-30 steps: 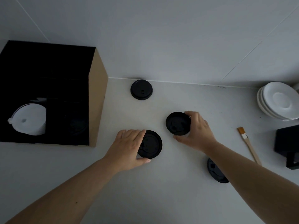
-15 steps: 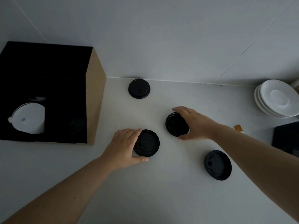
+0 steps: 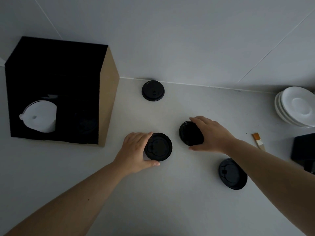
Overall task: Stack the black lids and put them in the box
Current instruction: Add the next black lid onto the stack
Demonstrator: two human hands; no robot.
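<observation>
Several black round lids lie on the white counter. My left hand grips the left rim of one black lid near the middle. To its right, my right hand covers and grips a second black lid. A third lid sits by the back wall, and a fourth lid lies under my right forearm. The cardboard box, dark inside, stands at the left with white lids in it.
A stack of white saucers sits at the right edge. A small brush with a wooden handle lies beside a black device at the far right. The wall meets the counter just behind the far lid.
My right hand has settled further over its lid and the lid sits slightly tilted in its grip. My left hand keeps its hold on the other lid. The view shifted slightly.
</observation>
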